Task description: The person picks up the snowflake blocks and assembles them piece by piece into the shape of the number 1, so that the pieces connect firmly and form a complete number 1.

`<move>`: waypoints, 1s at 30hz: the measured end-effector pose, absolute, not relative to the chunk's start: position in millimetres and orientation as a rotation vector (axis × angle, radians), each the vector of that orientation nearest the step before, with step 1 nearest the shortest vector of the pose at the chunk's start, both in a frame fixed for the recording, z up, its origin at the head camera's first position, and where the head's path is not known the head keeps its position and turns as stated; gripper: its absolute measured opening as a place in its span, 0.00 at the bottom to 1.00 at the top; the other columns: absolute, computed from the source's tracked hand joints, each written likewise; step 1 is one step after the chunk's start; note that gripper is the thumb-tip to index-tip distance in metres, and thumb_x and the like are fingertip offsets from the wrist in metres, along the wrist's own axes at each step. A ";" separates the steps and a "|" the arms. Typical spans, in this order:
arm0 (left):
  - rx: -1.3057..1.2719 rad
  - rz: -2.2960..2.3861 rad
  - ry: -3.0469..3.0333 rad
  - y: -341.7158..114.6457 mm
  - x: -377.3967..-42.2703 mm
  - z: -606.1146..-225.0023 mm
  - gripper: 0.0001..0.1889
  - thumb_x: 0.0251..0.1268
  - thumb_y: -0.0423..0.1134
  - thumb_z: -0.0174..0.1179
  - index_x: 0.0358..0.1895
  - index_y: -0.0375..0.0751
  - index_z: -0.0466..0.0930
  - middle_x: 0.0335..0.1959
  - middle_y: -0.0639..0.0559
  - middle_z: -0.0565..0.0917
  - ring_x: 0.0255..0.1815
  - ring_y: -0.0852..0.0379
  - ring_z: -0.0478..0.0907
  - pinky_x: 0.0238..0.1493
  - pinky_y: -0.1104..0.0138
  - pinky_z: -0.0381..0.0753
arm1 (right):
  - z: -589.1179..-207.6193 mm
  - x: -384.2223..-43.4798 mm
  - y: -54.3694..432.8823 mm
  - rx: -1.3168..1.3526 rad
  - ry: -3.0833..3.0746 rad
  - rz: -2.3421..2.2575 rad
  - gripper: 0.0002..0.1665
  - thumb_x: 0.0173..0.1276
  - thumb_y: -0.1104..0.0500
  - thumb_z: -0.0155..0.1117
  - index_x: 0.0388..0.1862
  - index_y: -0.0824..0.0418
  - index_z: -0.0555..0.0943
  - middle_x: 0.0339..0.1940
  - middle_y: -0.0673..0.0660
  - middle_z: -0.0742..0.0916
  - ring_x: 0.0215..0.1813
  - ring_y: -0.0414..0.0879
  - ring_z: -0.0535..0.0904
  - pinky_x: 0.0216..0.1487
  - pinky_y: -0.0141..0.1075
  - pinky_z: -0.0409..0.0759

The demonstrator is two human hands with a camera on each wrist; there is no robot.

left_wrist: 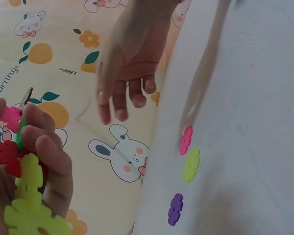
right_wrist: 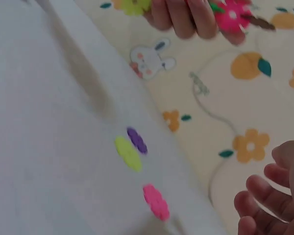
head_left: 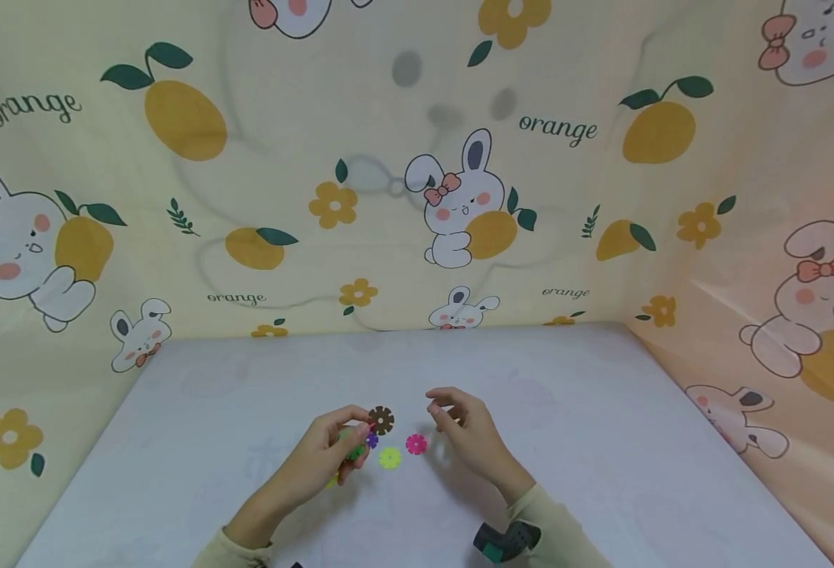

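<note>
My left hand (head_left: pixel 310 457) grips a joined chain of notched plastic snowflake discs, raised over the table. In the left wrist view the chain has yellow discs (left_wrist: pixel 29 218) at one end, then a red disc (left_wrist: pixel 6 155), a green disc (left_wrist: pixel 20 139) and a pink disc (left_wrist: pixel 11 119). A brown disc (head_left: pixel 388 428) sticks out past the fingertips at the far end. My right hand (head_left: pixel 476 438) hovers to the right with loosely bent fingers, holding nothing. Between the hands, a pink disc (head_left: pixel 422 446), a yellow-green disc (head_left: pixel 390 464) and a purple disc (head_left: pixel 373 442) lie on the table.
The white tabletop (head_left: pixel 566 442) runs back to a patterned cloth (head_left: pixel 388 260) with rabbits and oranges, which also hangs at both sides. A dark wrist device (head_left: pixel 512 540) sits at the right sleeve.
</note>
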State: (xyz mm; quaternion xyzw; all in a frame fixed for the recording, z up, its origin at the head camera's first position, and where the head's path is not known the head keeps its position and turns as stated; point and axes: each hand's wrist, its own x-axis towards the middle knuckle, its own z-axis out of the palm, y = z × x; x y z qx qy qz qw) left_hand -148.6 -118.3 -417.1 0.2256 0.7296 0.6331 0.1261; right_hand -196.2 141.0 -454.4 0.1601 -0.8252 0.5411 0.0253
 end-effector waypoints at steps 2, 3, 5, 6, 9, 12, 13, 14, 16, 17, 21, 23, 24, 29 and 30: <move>0.670 1.846 2.123 -118.3 -148.4 -416.8 0.17 0.83 0.43 0.45 0.54 0.30 0.74 0.23 0.55 0.76 0.16 0.67 0.65 0.18 0.76 0.69 | -458.2 -201.3 146.0 0.469 -2.574 1.626 0.15 0.75 0.59 0.62 0.57 0.60 0.82 0.52 0.65 0.87 0.39 0.52 0.85 0.41 0.31 0.79; 0.679 1.849 2.119 -118.2 -148.3 -416.9 0.17 0.83 0.42 0.45 0.53 0.30 0.74 0.23 0.54 0.76 0.17 0.67 0.66 0.18 0.76 0.69 | -459.8 -203.7 148.6 0.457 -2.588 1.602 0.15 0.75 0.59 0.62 0.57 0.61 0.83 0.53 0.64 0.87 0.41 0.51 0.85 0.44 0.31 0.80; 0.695 1.857 2.109 -118.1 -148.5 -417.4 0.16 0.83 0.41 0.45 0.52 0.28 0.73 0.24 0.51 0.77 0.17 0.67 0.66 0.17 0.75 0.69 | -462.5 -207.8 152.7 0.434 -2.615 1.559 0.15 0.75 0.60 0.61 0.57 0.62 0.83 0.53 0.63 0.88 0.44 0.48 0.85 0.48 0.33 0.80; 0.700 1.859 2.105 -118.0 -148.5 -417.5 0.16 0.83 0.41 0.44 0.52 0.28 0.73 0.25 0.51 0.78 0.18 0.67 0.67 0.17 0.75 0.70 | -463.5 -209.4 154.5 0.422 -2.627 1.543 0.15 0.75 0.61 0.61 0.57 0.63 0.83 0.53 0.63 0.88 0.45 0.46 0.85 0.49 0.34 0.80; 0.685 1.867 2.091 -117.9 -148.5 -417.5 0.16 0.83 0.41 0.45 0.51 0.28 0.72 0.27 0.52 0.80 0.19 0.68 0.68 0.18 0.76 0.70 | -465.8 -212.5 157.8 0.388 -2.654 1.529 0.14 0.75 0.62 0.61 0.56 0.64 0.83 0.52 0.62 0.88 0.45 0.43 0.84 0.49 0.35 0.80; 0.655 1.868 2.084 -118.0 -148.0 -416.8 0.16 0.83 0.42 0.45 0.52 0.29 0.73 0.29 0.55 0.81 0.19 0.67 0.69 0.19 0.77 0.71 | -468.1 -212.5 158.0 0.407 -2.697 1.533 0.15 0.75 0.62 0.60 0.57 0.64 0.82 0.52 0.62 0.87 0.44 0.43 0.82 0.47 0.33 0.79; 0.647 1.869 2.084 -118.0 -147.9 -416.6 0.16 0.83 0.42 0.45 0.52 0.30 0.73 0.29 0.55 0.82 0.19 0.67 0.70 0.19 0.77 0.72 | -469.2 -211.9 157.5 0.426 -2.717 1.530 0.15 0.75 0.62 0.60 0.57 0.64 0.82 0.51 0.62 0.87 0.43 0.43 0.81 0.45 0.32 0.78; 0.647 1.870 2.084 -118.0 -147.8 -416.5 0.15 0.83 0.41 0.45 0.52 0.30 0.73 0.30 0.54 0.82 0.19 0.67 0.70 0.19 0.77 0.72 | -470.5 -211.2 156.7 0.443 -2.739 1.526 0.15 0.75 0.61 0.60 0.57 0.64 0.82 0.50 0.61 0.87 0.43 0.43 0.80 0.44 0.31 0.78; 0.652 1.870 2.084 -117.9 -147.6 -416.4 0.15 0.83 0.41 0.45 0.53 0.31 0.74 0.31 0.50 0.82 0.19 0.67 0.70 0.20 0.76 0.72 | -473.8 -209.2 154.8 0.479 -2.788 1.515 0.16 0.75 0.60 0.61 0.58 0.63 0.82 0.48 0.59 0.87 0.42 0.42 0.79 0.42 0.29 0.77; 0.655 1.870 2.084 -117.9 -147.5 -416.4 0.15 0.83 0.41 0.44 0.53 0.31 0.74 0.32 0.48 0.82 0.19 0.67 0.70 0.20 0.76 0.73 | -475.3 -208.1 153.3 0.486 -2.808 1.516 0.16 0.75 0.60 0.61 0.58 0.63 0.82 0.47 0.58 0.86 0.42 0.43 0.78 0.41 0.29 0.77; 0.663 1.873 2.078 -117.5 -147.2 -416.2 0.16 0.84 0.41 0.43 0.55 0.31 0.74 0.36 0.39 0.82 0.19 0.67 0.70 0.21 0.76 0.73 | -482.3 -202.2 147.2 0.509 -2.902 1.473 0.17 0.73 0.59 0.63 0.60 0.58 0.81 0.48 0.55 0.85 0.47 0.45 0.78 0.48 0.35 0.80; 0.659 1.878 2.067 -117.3 -147.1 -416.1 0.17 0.84 0.41 0.42 0.58 0.31 0.74 0.39 0.37 0.81 0.19 0.67 0.71 0.22 0.76 0.74 | -484.3 -199.0 143.6 0.542 -2.930 1.424 0.18 0.72 0.59 0.64 0.60 0.57 0.81 0.52 0.56 0.84 0.53 0.48 0.78 0.55 0.42 0.80; 0.659 1.882 2.061 -117.2 -147.1 -415.9 0.17 0.84 0.41 0.42 0.59 0.32 0.73 0.39 0.37 0.81 0.19 0.67 0.71 0.22 0.76 0.74 | -485.2 -197.5 141.9 0.568 -2.939 1.377 0.19 0.71 0.59 0.65 0.60 0.57 0.81 0.54 0.56 0.84 0.56 0.49 0.78 0.59 0.46 0.79; 0.656 1.901 2.030 -117.3 -146.7 -415.3 0.18 0.85 0.40 0.38 0.61 0.32 0.72 0.41 0.42 0.81 0.20 0.67 0.71 0.22 0.77 0.73 | -487.7 -193.1 135.5 0.690 -2.911 1.126 0.18 0.67 0.58 0.69 0.55 0.57 0.85 0.53 0.57 0.85 0.59 0.54 0.78 0.61 0.54 0.75; 0.653 1.905 2.027 -117.3 -146.6 -415.3 0.19 0.85 0.41 0.38 0.61 0.32 0.72 0.41 0.44 0.81 0.20 0.67 0.71 0.22 0.77 0.73 | -488.2 -192.7 134.7 0.704 -2.902 1.082 0.17 0.67 0.58 0.70 0.55 0.57 0.85 0.52 0.57 0.85 0.57 0.53 0.78 0.59 0.53 0.75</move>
